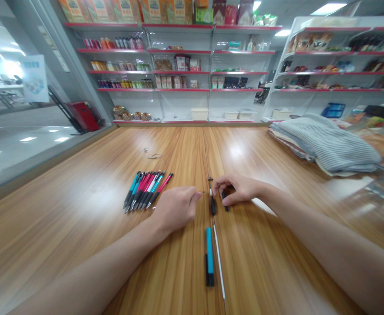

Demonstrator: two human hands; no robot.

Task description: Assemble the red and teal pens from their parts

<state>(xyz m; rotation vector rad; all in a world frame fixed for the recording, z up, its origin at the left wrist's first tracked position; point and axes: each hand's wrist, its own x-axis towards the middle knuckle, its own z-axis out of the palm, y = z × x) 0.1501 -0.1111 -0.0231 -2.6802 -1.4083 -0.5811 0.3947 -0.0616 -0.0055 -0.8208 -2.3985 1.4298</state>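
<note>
My left hand (178, 208) is closed in a pinch, and a small grey metallic piece (202, 192) pokes out from its fingertips. Across from it, my right hand (239, 189) curls its thumb and fingers around a short black pen part (225, 202) at the table surface. Between the hands lies a black pen part with a white end (213, 204). A tiny dark piece (210, 179) sits just beyond. Closer to me are a blue pen barrel with a black clip (209, 253) and a thin white ink refill (219, 261).
Pink, blue and white pens with black grips (147, 190) lie in a row left of my left hand. A thin loop (155, 156) lies farther back. Folded striped cloth (329, 142) is stacked at right. Stocked shelves (181, 72) stand behind the wooden table (96, 210).
</note>
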